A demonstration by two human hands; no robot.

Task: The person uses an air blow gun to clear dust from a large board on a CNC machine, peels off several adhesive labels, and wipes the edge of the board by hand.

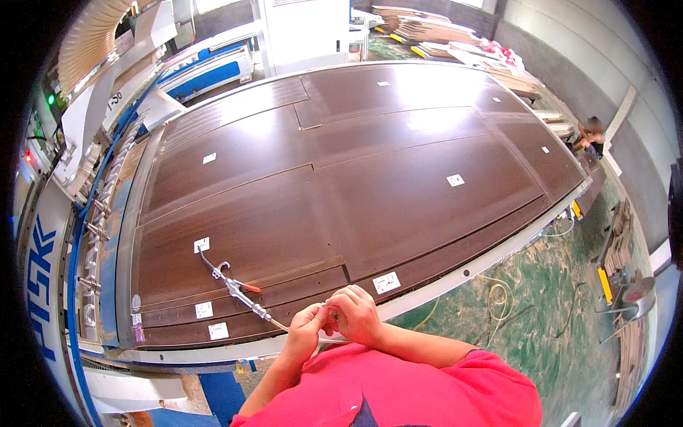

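Note:
My left hand (303, 333) and my right hand (355, 314) meet at the near edge of a large dark brown panel (398, 185), which is cut by grooves into several pieces. Fingers of both hands are pinched together, fingertip to fingertip. Whatever lies between them is too small and hidden to name. Left of my hands, an air blow gun (235, 287) with a red-orange trigger and a dark nozzle lies on the panel. Its pale hose (279, 325) runs toward my left hand and goes out of sight there. A white label (386, 282) lies just right of my right hand.
More labels (454, 181) dot the panel. A cutting machine's gantry (50, 263) stands along the left side. On the green, dusty floor (526, 341) lies a coiled hose (499, 299). A person (590, 136) is at the far right; stacked boards (434, 32) stand behind.

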